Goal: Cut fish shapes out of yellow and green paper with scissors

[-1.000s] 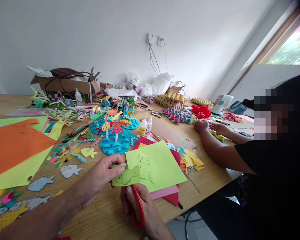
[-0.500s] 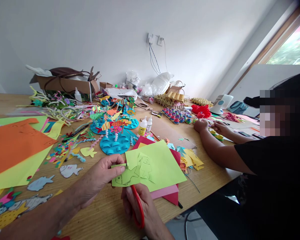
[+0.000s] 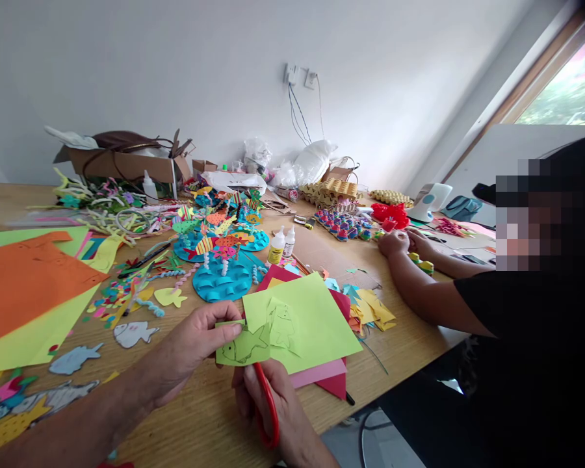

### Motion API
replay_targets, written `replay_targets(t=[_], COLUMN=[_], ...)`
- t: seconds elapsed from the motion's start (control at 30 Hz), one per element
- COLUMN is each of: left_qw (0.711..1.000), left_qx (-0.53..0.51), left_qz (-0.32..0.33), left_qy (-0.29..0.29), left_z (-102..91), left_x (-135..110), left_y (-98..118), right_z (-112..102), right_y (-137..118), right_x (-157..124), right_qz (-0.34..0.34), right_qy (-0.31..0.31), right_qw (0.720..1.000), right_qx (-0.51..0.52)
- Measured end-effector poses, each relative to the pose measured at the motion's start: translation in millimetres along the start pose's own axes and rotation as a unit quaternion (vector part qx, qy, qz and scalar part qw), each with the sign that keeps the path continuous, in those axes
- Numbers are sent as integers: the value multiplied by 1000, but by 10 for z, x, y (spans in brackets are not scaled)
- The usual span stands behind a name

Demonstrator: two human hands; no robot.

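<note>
My left hand (image 3: 195,341) pinches the left edge of a light green paper sheet (image 3: 302,318) that has fish drawn on it in pen. The part by my fingers bears a fish outline (image 3: 244,344). My right hand (image 3: 268,403) is closed round the red handles of a pair of scissors (image 3: 268,406), whose blades reach up under the paper's lower edge. Both hands hover just above the wooden table (image 3: 214,416) near its front edge. Red and pink sheets (image 3: 329,380) lie under the green one.
Orange and yellow sheets (image 3: 29,286) lie at the left, grey paper fish (image 3: 131,333) beside them. Blue discs with coloured fish (image 3: 221,276), glue bottles (image 3: 277,247), pipe cleaners (image 3: 107,205) and a cardboard box (image 3: 127,166) crowd the middle and back. A person in black (image 3: 526,325) works at the right.
The view has shifted slightly. My hands, the green paper and the scissors have barely moved. The other person's hands have drawn closer together.
</note>
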State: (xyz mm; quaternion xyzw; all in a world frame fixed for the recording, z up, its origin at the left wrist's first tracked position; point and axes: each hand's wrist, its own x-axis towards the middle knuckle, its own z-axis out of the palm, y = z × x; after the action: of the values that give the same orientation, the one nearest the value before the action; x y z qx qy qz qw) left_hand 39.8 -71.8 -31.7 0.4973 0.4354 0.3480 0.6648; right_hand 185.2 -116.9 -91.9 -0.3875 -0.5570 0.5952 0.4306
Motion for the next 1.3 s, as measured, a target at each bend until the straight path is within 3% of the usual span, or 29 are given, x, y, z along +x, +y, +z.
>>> replay_targets(t=[0.43,0.7,1.03,1.3], left_qw=[999,998,999,995], left_qx=[34,51,39,-88], left_qz=[13,-4,-13,-12], left_qy=[-25,-41,-31,-41], left_z=[-34,-98,-115,-79], left_x=[12,35,21,8], left_y=[37,69,115,23], right_z=[-12,-29,-71,-28], right_y=[69,-25,-9,-72], right_x=[-13,-4,-23,17], right_qz=[13,20,37,42], right_qy=[1,-7,1,31], right_qw=[999,999,999,998], right_qx=[30,28,-2,44])
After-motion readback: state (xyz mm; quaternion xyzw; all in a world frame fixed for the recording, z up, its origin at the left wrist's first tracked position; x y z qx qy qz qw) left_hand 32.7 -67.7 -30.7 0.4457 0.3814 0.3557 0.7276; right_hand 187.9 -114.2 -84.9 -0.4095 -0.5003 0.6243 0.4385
